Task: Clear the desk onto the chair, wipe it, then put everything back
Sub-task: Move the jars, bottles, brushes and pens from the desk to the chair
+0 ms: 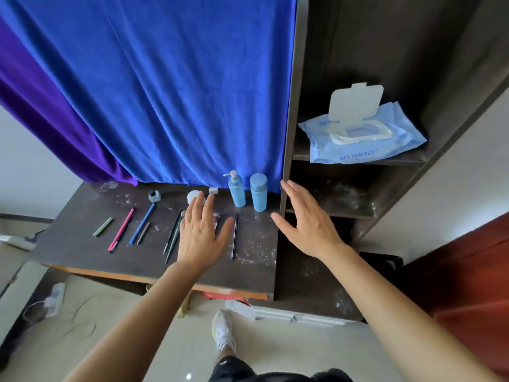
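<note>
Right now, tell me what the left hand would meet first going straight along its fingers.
Probably the white jar: the open left hand points at it, fingers overlapping it in the picture. Depth is unclear; if it passes above, the blue curtain comes next.

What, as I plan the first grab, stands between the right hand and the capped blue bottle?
Nothing visible: the open right hand is just right of the capped bottle, with only dusty desk between.

Blue curtain (purple one beside)
</note>
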`<state>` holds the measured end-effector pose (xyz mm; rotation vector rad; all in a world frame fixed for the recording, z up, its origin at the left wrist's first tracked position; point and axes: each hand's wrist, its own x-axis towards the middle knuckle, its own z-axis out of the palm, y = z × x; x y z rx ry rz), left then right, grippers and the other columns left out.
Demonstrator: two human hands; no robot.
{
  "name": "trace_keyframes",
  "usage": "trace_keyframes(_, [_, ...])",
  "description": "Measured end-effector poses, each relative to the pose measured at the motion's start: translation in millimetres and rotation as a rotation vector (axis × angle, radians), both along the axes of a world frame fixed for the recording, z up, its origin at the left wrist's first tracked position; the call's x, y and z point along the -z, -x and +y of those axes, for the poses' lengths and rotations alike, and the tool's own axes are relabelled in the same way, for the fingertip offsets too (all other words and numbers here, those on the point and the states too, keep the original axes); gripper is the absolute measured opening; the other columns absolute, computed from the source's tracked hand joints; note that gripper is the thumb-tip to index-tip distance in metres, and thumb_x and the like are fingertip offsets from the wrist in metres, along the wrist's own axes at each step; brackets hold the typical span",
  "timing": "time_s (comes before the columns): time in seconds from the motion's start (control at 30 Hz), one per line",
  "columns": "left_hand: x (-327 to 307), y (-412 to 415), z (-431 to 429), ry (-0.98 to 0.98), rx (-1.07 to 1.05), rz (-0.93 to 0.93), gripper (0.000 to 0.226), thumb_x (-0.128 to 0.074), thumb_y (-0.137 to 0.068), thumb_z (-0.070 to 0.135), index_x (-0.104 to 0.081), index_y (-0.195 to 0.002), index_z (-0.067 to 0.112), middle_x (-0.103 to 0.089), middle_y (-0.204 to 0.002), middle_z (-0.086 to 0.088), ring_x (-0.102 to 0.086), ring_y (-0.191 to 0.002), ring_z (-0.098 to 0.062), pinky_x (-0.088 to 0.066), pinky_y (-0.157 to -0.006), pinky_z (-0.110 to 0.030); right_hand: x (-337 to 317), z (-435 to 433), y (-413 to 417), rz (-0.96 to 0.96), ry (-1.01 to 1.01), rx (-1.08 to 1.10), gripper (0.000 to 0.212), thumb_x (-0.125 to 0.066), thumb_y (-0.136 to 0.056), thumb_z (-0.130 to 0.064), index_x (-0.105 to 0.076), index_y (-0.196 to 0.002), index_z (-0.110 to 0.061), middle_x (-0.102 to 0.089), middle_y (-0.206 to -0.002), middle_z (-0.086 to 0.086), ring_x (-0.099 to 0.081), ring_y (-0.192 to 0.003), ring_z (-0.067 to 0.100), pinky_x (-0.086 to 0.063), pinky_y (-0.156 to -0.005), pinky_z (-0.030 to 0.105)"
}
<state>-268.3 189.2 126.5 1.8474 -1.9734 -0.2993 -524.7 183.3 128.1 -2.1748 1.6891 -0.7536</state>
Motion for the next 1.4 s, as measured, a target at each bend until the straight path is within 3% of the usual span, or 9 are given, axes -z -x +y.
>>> trace_keyframes(0.13, [25.4,-30.3,-56.8,-0.125,0.119,0.001,0.078,-0.044,-0.091,0.057,-0.027,-0.154,0.015,-0.023,-0.162,-0.008,-0.019,-0.149,-0.027,-0.029,-0.115,-0.055,20.6,-35.4,-38.9,-0.136,-0.131,0.166,0.078,-0.051,-0.095,-0.060,-0.012,-0.157,-0.034,-0.022,-0.162,-0.008,-0.028,-0.146,0.008,-0.031,-0.107,0.027])
trace_keyframes(0.33, [64.3,-52.3,-121.7,-0.294,0.265,0.070,0.081,-0.051,-0.093,0.055,-0.022,-0.156,0.013,-0.022,-0.163,-0.009,-0.017,-0.150,-0.024,-0.020,-0.120,-0.044,67.4,-66.1,-93.9,-0.241,-0.297,0.334,0.086,-0.064,-0.092,-0.049,-0.015,-0.158,-0.024,-0.025,-0.161,0.001,-0.035,-0.145,0.019,-0.040,-0.112,0.046])
trace_keyframes(0.47, [88.0,-42.9,-152.6,-0.447,0.281,0.173,0.082,-0.061,-0.093,0.049,-0.023,-0.155,0.012,-0.028,-0.160,-0.008,-0.031,-0.144,-0.026,-0.025,-0.118,-0.040,89.6,-80.4,-102.2,-0.320,-0.396,0.482,0.096,-0.070,-0.088,-0.046,-0.011,-0.159,-0.019,-0.020,-0.163,0.006,-0.033,-0.146,0.024,-0.038,-0.113,0.051])
trace_keyframes(0.63, [105.8,-22.9,-189.8,-0.495,0.289,0.314,0.075,-0.068,-0.087,0.045,-0.032,-0.149,0.022,-0.049,-0.144,-0.001,-0.043,-0.135,-0.020,-0.035,-0.104,-0.033,97.5,-108.6,-90.9,-0.289,-0.406,0.487,0.098,-0.074,-0.086,-0.041,-0.013,-0.158,-0.014,-0.024,-0.162,0.008,-0.036,-0.144,0.024,-0.034,-0.115,0.044])
trace_keyframes(0.83, [117.8,-12.5,-199.5,-0.465,0.172,0.434,0.060,-0.069,-0.083,0.045,-0.048,-0.135,0.025,-0.063,-0.112,0.010,-0.063,-0.107,-0.014,-0.050,-0.095,-0.036,108.8,-129.8,-104.2,-0.416,-0.321,0.595,0.067,-0.073,-0.086,-0.034,-0.040,-0.140,-0.012,-0.054,-0.134,-0.001,-0.053,-0.122,0.019,-0.042,-0.101,0.033])
trace_keyframes(0.93, [113.5,-21.5,-182.6,-0.418,0.096,0.490,0.046,-0.074,-0.080,0.041,-0.054,-0.119,0.025,-0.067,-0.104,0.010,-0.068,-0.099,-0.012,-0.054,-0.092,-0.036,104.8,-118.0,-107.6,-0.497,-0.295,0.613,0.059,-0.076,-0.083,-0.034,-0.044,-0.129,-0.012,-0.053,-0.119,-0.007,-0.055,-0.109,0.016,-0.045,-0.096,0.036])
trace_keyframes(1.07, [86.8,-40.2,-146.0,-0.331,0.010,0.511,0.043,-0.075,-0.079,0.045,-0.058,-0.116,0.030,-0.068,-0.091,0.023,-0.066,-0.081,0.002,-0.048,-0.072,-0.012,92.8,-78.9,-107.3,-0.531,-0.288,0.559,0.060,-0.075,-0.080,-0.046,-0.044,-0.126,-0.022,-0.058,-0.120,-0.007,-0.061,-0.107,0.018,-0.051,-0.094,0.045])
trace_keyframes(1.13, [63.1,-47.3,-127.4,-0.277,0.004,0.485,0.046,-0.074,-0.077,0.050,-0.061,-0.116,0.031,-0.065,-0.085,0.033,-0.064,-0.074,0.006,-0.046,-0.069,-0.010,78.7,-58.3,-105.5,-0.543,-0.244,0.531,0.063,-0.073,-0.077,-0.056,-0.044,-0.126,-0.028,-0.060,-0.121,-0.009,-0.062,-0.106,0.015,-0.053,-0.092,0.045])
trace_keyframes(1.4, [-2.4,-28.6,-64.3,-0.139,0.177,0.594,0.049,-0.081,-0.078,0.038,-0.058,-0.121,0.033,-0.065,-0.100,0.035,-0.065,-0.089,0.007,-0.053,-0.081,-0.016,20.6,12.2,-82.1,-0.566,-0.011,0.526,0.060,-0.075,-0.075,-0.056,-0.048,-0.124,-0.034,-0.057,-0.119,-0.022,-0.061,-0.108,0.006,-0.055,-0.092,0.036])
